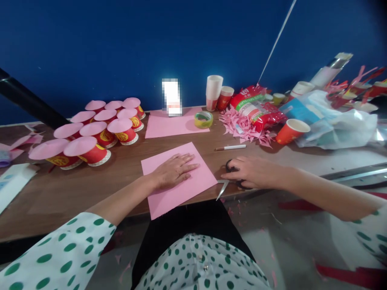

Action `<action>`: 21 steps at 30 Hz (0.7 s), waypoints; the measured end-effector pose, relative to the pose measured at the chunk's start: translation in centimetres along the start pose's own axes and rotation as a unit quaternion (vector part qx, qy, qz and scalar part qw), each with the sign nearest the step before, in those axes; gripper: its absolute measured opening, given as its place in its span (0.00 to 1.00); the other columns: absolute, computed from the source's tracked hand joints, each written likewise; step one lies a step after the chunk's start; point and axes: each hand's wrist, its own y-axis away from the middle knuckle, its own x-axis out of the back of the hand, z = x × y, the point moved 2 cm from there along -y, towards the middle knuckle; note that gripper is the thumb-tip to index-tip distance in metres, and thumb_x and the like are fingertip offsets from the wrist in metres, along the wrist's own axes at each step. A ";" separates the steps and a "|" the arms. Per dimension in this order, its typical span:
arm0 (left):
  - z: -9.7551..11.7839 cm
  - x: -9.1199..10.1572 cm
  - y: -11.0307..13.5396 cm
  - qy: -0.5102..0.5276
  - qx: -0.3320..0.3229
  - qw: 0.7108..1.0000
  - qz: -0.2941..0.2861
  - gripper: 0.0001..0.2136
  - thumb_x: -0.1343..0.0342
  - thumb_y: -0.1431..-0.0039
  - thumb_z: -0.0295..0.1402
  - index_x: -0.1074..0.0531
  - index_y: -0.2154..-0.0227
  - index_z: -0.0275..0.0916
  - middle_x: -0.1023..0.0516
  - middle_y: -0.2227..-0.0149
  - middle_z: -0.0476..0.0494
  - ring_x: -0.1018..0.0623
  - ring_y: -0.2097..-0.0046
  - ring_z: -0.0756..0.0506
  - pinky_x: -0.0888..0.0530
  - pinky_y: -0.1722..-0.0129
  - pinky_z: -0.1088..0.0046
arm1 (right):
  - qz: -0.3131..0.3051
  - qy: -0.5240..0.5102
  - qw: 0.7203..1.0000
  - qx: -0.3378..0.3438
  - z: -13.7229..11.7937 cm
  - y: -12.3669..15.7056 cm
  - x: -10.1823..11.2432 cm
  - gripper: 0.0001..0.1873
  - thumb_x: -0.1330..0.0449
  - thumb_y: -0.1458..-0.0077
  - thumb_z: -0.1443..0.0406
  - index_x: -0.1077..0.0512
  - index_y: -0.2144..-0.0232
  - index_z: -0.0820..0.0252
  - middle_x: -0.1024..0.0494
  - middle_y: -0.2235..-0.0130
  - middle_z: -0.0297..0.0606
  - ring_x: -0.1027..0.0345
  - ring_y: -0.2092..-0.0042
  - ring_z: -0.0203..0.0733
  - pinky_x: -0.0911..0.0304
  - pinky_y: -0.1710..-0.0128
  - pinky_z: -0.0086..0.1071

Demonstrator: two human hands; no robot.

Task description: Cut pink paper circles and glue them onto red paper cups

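Observation:
My left hand lies flat on a square pink sheet of paper, fingers spread. The sheet sits at an angle on the table, its lower corner sticking out past the front edge. To the right, my right hand is over a pair of black-handled scissors, its fingers around the handles. Their blades are apart near the sheet's right corner, one pointing toward the table's front edge. Just beyond that hand is a white-and-brown pen. My palm hides part of the handles.
At left stand several red cups topped with pink paper discs. Behind the sheet are a pink paper stack, a tape roll and a blurred-out bright object. White cups, a red packet, pink scraps, an orange cup and plastic bags crowd the right.

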 end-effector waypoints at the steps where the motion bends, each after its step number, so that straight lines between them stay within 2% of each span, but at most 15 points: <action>1: 0.0 0.0 0.0 -0.003 0.000 1.000 0.000 0.21 0.63 0.38 0.44 0.48 0.42 0.53 0.53 0.36 0.49 0.52 0.36 0.44 0.55 0.40 0.59 | 0.002 0.000 1.000 0.001 0.0 0.0 0.0 0.27 0.44 0.49 0.65 0.38 0.46 0.48 0.34 0.57 0.41 0.40 0.61 0.43 0.46 0.65 0.32; 11: 0.0 -0.1 0.0 -0.035 -0.007 0.999 -0.001 0.22 0.65 0.38 0.45 0.49 0.41 0.53 0.54 0.36 0.48 0.52 0.37 0.43 0.52 0.41 0.58 | 0.024 0.021 0.999 0.015 -0.3 -0.3 0.3 0.25 0.42 0.50 0.66 0.36 0.48 0.48 0.34 0.59 0.41 0.40 0.61 0.43 0.47 0.66 0.32; 17: 0.0 -0.2 -0.1 -0.041 -0.009 0.999 0.000 0.22 0.65 0.38 0.45 0.49 0.41 0.53 0.52 0.36 0.46 0.51 0.37 0.43 0.52 0.41 0.57 | 0.020 0.037 0.999 -0.002 -0.5 0.0 0.2 0.26 0.42 0.51 0.66 0.37 0.49 0.46 0.34 0.59 0.41 0.41 0.61 0.44 0.47 0.66 0.33; 21: 0.0 -0.1 -0.1 -0.042 -0.012 0.999 0.003 0.22 0.65 0.38 0.45 0.49 0.41 0.53 0.52 0.36 0.46 0.51 0.37 0.43 0.52 0.41 0.57 | 0.023 0.033 0.999 0.001 -0.6 0.3 0.2 0.25 0.42 0.51 0.66 0.36 0.49 0.49 0.34 0.58 0.42 0.41 0.60 0.44 0.47 0.64 0.34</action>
